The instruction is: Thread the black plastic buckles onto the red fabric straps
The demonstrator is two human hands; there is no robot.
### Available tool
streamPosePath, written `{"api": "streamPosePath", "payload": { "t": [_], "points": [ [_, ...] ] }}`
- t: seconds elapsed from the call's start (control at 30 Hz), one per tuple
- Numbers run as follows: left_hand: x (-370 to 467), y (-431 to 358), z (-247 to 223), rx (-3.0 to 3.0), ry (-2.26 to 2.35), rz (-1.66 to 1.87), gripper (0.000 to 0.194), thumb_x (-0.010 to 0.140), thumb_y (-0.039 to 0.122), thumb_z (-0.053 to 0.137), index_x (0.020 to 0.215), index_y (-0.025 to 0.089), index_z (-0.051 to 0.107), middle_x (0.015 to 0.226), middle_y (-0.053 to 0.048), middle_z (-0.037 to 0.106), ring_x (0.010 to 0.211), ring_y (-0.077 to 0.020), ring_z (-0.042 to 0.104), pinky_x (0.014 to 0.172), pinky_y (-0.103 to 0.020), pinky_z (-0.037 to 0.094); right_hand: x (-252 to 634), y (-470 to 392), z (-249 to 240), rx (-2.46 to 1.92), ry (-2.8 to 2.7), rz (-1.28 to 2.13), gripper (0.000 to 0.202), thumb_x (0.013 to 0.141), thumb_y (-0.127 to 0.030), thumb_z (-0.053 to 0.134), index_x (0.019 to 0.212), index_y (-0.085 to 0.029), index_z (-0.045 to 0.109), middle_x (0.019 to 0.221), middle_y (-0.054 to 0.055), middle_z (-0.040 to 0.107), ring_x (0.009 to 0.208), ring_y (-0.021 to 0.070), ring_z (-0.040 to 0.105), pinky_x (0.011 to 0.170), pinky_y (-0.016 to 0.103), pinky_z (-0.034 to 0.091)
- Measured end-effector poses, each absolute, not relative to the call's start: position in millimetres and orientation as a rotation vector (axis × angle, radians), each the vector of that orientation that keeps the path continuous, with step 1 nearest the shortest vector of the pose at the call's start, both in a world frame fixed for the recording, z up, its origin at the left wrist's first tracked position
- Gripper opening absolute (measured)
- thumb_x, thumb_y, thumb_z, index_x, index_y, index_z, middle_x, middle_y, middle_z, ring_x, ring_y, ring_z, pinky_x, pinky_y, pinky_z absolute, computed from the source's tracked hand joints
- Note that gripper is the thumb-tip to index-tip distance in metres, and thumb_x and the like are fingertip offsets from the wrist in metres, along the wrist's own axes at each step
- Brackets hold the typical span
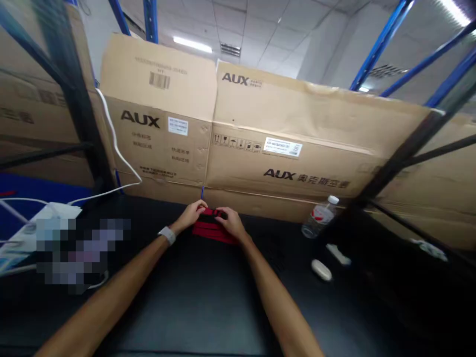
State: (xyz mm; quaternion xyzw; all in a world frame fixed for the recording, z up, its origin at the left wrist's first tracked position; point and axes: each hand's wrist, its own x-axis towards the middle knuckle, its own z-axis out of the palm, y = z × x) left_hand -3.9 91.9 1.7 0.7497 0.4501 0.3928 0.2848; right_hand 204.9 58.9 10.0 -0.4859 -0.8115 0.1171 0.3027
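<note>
A red fabric item [213,231] with black parts along its top lies on the black table [193,297], near the cardboard at the back. My left hand [192,213] is closed on its upper left corner, fingers pinched at the edge. At the upper right, my right hand [231,221] has its fingers closed on the black part. Both hands cover portions of the item, and its exact kind is unclear. A pale watch band circles my left wrist.
Cardboard panels [238,168] stand behind the table. A water bottle [320,218], a white oval object [322,270] and a small white item [338,255] are at the right. A power strip [22,238] and cables lie left. Dark rack posts flank both sides.
</note>
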Motion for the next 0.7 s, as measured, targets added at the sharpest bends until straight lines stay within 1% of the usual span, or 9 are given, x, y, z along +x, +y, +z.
{"api": "streamPosePath", "payload": {
  "t": [0.13, 0.2, 0.3, 0.5, 0.6, 0.7],
  "points": [
    [-10.2, 108.0, -12.8, 2.07, 1.344, 0.975, 0.009, 0.081, 0.021, 0.052, 0.083, 0.019, 0.061, 0.079, -0.002, 0.065, 0.081, -0.0196, 0.058, 0.078, -0.029, 0.041, 189.7, 80.8, -1.3, -1.372, -2.2, 0.289, 0.025, 0.08, -0.023, 0.066, 0.105, -0.025, 0.066, 0.099, 0.004, 0.065, 0.097, 0.0195, 0.056, 0.086, 0.031, 0.039],
    [-13.1, 107.0, -20.8, 2.121, 1.402, 0.946, 0.011, 0.084, 0.021, 0.051, 0.086, 0.02, 0.062, 0.086, -0.004, 0.066, 0.087, -0.0208, 0.058, 0.082, -0.031, 0.039, 186.8, 82.3, -6.9, -1.394, -2.208, 0.283, 0.024, 0.079, -0.024, 0.067, 0.103, -0.026, 0.067, 0.1, 0.004, 0.063, 0.099, 0.0202, 0.055, 0.086, 0.032, 0.038],
    [-17.0, 98.4, -28.9, 2.204, 1.455, 0.899, 0.013, 0.086, 0.022, 0.05, 0.089, 0.021, 0.063, 0.093, -0.005, 0.064, 0.092, -0.0229, 0.055, 0.085, -0.034, 0.037, 188.5, 76.5, -12.9, -1.42, -2.206, 0.291, 0.025, 0.08, -0.027, 0.067, 0.105, -0.028, 0.066, 0.102, 0.004, 0.061, 0.101, 0.0204, 0.053, 0.086, 0.032, 0.037],
    [-21.6, 79.8, -33.6, 2.294, 1.482, 0.812, 0.016, 0.09, 0.025, 0.048, 0.094, 0.024, 0.063, 0.094, -0.004, 0.061, 0.094, -0.0236, 0.053, 0.084, -0.035, 0.037, 190.5, 55.1, -17.6, -1.463, -2.198, 0.329, 0.027, 0.081, -0.032, 0.067, 0.107, -0.03, 0.064, 0.105, 0.003, 0.058, 0.103, 0.02, 0.051, 0.087, 0.031, 0.036],
    [-22.2, 75.6, -33.1, 2.314, 1.499, 0.817, 0.017, 0.091, 0.026, 0.046, 0.096, 0.023, 0.063, 0.096, -0.005, 0.059, 0.094, -0.0236, 0.052, 0.084, -0.035, 0.039, 187.1, 46.8, -17.1, -1.472, -2.176, 0.301, 0.034, 0.081, -0.034, 0.066, 0.114, -0.029, 0.06, 0.11, 0.004, 0.058, 0.105, 0.0209, 0.05, 0.087, 0.032, 0.036],
    [-23.1, 68.5, -30.0, 2.327, 1.566, 0.908, 0.021, 0.093, 0.029, 0.044, 0.102, 0.02, 0.061, 0.104, -0.008, 0.057, 0.096, -0.0249, 0.049, 0.086, -0.038, 0.038, 192.4, 39.9, -11.7, -1.455, -2.135, 0.284, 0.04, 0.083, -0.038, 0.063, 0.12, -0.025, 0.056, 0.114, 0.006, 0.058, 0.107, 0.0215, 0.05, 0.088, 0.033, 0.037]
  ]
}}
